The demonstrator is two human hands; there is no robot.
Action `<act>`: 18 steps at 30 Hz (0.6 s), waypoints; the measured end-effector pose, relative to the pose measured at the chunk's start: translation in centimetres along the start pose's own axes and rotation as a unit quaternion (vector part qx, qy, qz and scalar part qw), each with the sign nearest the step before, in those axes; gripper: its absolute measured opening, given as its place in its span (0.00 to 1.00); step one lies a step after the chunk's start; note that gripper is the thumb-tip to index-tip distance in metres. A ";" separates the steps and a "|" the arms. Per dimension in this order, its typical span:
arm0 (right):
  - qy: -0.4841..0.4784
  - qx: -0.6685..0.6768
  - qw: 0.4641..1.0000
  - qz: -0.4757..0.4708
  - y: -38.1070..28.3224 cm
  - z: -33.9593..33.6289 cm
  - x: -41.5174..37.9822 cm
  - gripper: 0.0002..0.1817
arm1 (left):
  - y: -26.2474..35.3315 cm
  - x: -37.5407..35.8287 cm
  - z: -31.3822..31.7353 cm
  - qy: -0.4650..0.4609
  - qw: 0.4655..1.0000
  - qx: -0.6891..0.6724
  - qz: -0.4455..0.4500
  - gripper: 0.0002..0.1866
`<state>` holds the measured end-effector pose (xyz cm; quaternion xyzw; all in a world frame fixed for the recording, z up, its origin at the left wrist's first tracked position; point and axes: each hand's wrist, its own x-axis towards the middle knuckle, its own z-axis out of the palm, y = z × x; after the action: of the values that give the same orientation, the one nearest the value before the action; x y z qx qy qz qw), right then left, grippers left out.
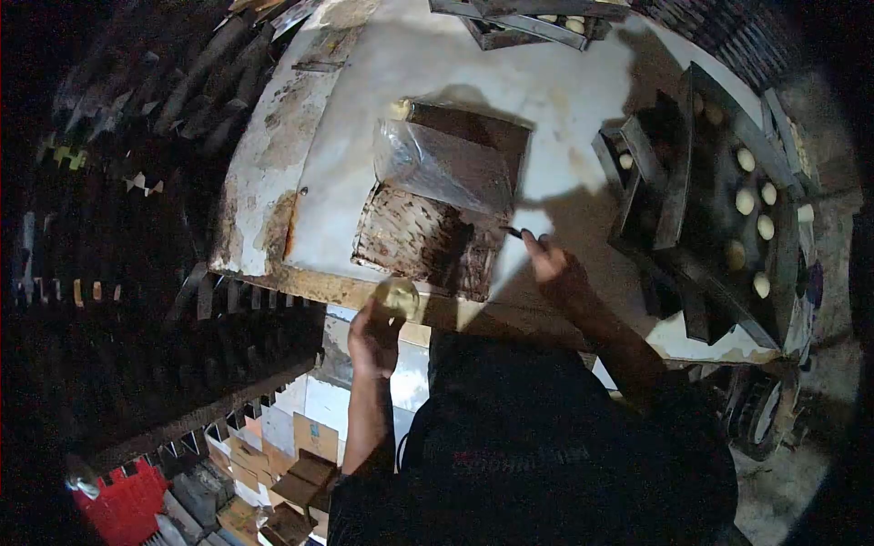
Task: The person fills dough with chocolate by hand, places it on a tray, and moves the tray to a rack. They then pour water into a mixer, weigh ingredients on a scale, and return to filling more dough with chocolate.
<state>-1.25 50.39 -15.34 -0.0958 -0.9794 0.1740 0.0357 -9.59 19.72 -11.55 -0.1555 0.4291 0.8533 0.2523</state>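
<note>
My left hand is closed around a round, pale yellow, cup-like thing at the table's front edge; its contents are not clear. My right hand grips a thin tool with a dark handle, its far end over the brown slab. That flat rectangular slab lies on the table before me, streaked whitish on its left part and darker on the right. Clear plastic wrap covers part of a smooth brown piece directly behind it.
Dark metal trays with several round pale dough balls stand on the right of the white table. More trays sit at the back. Cardboard boxes and a red crate are below left.
</note>
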 end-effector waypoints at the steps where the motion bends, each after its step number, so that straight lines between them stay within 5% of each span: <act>1: -0.006 -0.002 1.000 0.024 0.1 -0.2 0.6 0.26 | 0.3 -0.1 0.7 0.006 1.000 -0.011 0.009 0.19; 4: -0.011 -0.076 0.997 -0.012 1.5 4.1 2.8 0.29 | 0.3 -0.8 3.8 -0.004 0.992 0.117 0.055 0.16; 7: -0.156 -0.090 0.982 0.065 -0.8 1.9 3.2 0.28 | -0.2 -0.8 4.9 0.015 0.995 0.090 0.049 0.16; 10: -0.199 -0.078 0.976 -0.041 -0.3 0.6 3.1 0.28 | -0.5 -0.5 4.4 0.012 0.996 0.083 0.022 0.17; 13: -0.109 -0.020 0.988 -0.110 2.5 2.8 3.1 0.26 | -0.7 0.0 5.1 -0.004 0.998 0.060 0.015 0.20; 15: -0.038 -0.025 0.999 -0.015 0.0 -0.1 3.0 0.25 | -1.0 0.0 5.8 -0.010 0.998 0.054 0.010 0.22; 18: -0.036 -0.081 0.989 -0.114 6.9 12.2 1.4 0.19 | -1.1 0.0 6.7 -0.010 0.999 0.039 -0.004 0.23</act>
<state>-2.67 52.92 -29.15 0.0208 -0.9955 0.0920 0.0118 -9.31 25.71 -8.34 -0.1385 0.4590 0.8362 0.2662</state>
